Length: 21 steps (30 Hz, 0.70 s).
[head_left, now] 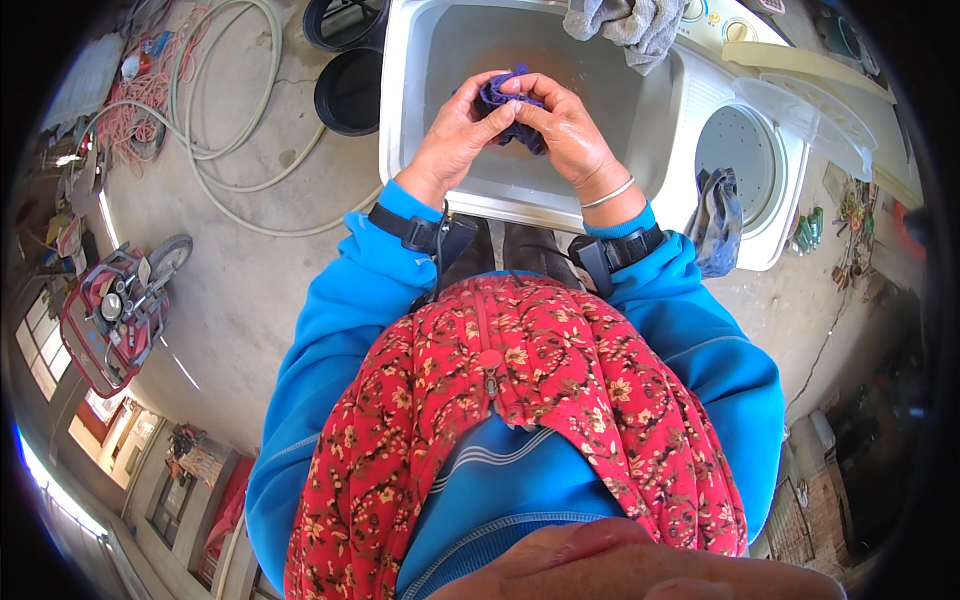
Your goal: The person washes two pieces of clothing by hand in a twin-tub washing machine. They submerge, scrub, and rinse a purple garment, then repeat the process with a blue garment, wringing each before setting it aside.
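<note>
The left hand (pixel 462 132) and the right hand (pixel 577 132) are closed together on a crumpled purple cloth (pixel 495 94), pinched between their fingers and thumbs. A thin silver-coloured bangle (pixel 608 193) circles the wrist just behind the right-hand grip. Around and below the grip is the grey rectangular wash tub (pixel 645 130) of a white twin-tub washing machine (pixel 684 200); whether the cloth touches the tub's water is unclear. Beyond the grip and to its right, a rumpled grey towel (pixel 640 28) hangs over the tub's edge. Left of the grip stands a round black plastic bucket (pixel 349 92). Farther right, a blue-and-grey patterned cloth (pixel 716 228) drapes beside the round spin opening (pixel 738 150). Well left lies a coiled pale hose (pixel 312 232).
</note>
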Each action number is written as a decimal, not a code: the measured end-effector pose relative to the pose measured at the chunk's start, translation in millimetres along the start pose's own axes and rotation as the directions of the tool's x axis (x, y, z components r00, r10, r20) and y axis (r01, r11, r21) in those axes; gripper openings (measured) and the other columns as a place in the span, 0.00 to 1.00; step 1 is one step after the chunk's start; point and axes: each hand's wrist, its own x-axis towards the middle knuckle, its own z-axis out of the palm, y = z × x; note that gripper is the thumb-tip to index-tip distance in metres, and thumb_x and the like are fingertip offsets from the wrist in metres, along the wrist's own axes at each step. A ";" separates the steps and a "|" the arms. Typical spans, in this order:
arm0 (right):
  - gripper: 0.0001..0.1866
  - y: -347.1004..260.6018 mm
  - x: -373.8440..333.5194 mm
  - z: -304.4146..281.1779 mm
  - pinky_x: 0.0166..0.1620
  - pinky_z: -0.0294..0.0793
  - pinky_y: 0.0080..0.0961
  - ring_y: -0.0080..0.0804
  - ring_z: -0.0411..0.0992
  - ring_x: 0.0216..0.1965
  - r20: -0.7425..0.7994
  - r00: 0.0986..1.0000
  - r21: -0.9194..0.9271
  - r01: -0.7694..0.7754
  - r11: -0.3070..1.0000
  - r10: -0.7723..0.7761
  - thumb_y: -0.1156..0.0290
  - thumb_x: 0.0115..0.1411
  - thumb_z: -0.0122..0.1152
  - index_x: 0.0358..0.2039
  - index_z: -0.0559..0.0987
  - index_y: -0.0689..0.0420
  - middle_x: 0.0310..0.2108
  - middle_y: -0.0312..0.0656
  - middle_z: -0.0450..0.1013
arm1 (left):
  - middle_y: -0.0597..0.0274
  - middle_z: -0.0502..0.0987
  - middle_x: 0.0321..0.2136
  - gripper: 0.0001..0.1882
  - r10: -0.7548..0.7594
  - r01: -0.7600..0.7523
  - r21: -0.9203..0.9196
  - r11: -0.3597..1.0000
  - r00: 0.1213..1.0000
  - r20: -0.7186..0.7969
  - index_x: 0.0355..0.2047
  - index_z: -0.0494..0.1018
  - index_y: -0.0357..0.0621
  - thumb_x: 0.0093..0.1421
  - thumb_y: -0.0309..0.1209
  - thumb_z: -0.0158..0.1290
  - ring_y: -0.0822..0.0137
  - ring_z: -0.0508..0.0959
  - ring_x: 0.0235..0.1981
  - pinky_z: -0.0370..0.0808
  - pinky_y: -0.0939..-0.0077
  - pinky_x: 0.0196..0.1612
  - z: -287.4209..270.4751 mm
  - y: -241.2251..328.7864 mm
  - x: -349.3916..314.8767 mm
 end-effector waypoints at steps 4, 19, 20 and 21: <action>0.20 -2.1 -0.6 -6.1 0.46 0.73 0.22 0.26 0.71 0.43 0.078 0.992 0.163 0.088 0.983 -0.101 0.75 0.59 0.60 0.52 0.70 0.58 0.43 0.39 0.73 | 0.67 0.76 0.39 0.20 0.082 -0.074 0.214 0.974 0.996 -0.029 0.48 0.72 0.42 0.57 0.33 0.63 0.75 0.75 0.39 0.75 0.79 0.42 -14.7 1.2 2.3; 0.34 78.9 73.8 -61.3 0.50 0.73 0.29 0.31 0.74 0.43 0.237 0.930 -0.350 -0.188 0.918 0.281 0.74 0.44 0.74 0.54 0.72 0.61 0.42 0.43 0.77 | 0.54 0.77 0.43 0.22 -0.361 0.373 -0.064 0.926 0.819 -0.446 0.53 0.68 0.41 0.64 0.41 0.53 0.63 0.78 0.45 0.76 0.64 0.45 -59.0 -13.5 53.1; 0.34 78.6 88.5 -71.8 0.51 0.73 0.31 0.37 0.75 0.44 0.083 0.955 -0.519 -0.203 0.830 0.286 0.70 0.44 0.74 0.53 0.72 0.61 0.43 0.46 0.77 | 0.53 0.75 0.46 0.24 -0.346 0.420 0.046 0.906 0.800 -0.489 0.55 0.66 0.43 0.64 0.41 0.54 0.62 0.76 0.48 0.75 0.64 0.47 -60.0 -16.5 59.0; 0.35 73.1 100.9 -90.2 0.51 0.73 0.36 0.47 0.75 0.45 0.020 0.987 -0.854 -0.065 0.516 0.157 0.64 0.44 0.73 0.53 0.72 0.60 0.44 0.52 0.77 | 0.52 0.73 0.49 0.27 -0.317 0.465 0.159 0.871 0.778 -0.542 0.58 0.63 0.44 0.63 0.42 0.55 0.61 0.74 0.51 0.73 0.64 0.48 -57.8 -20.4 65.7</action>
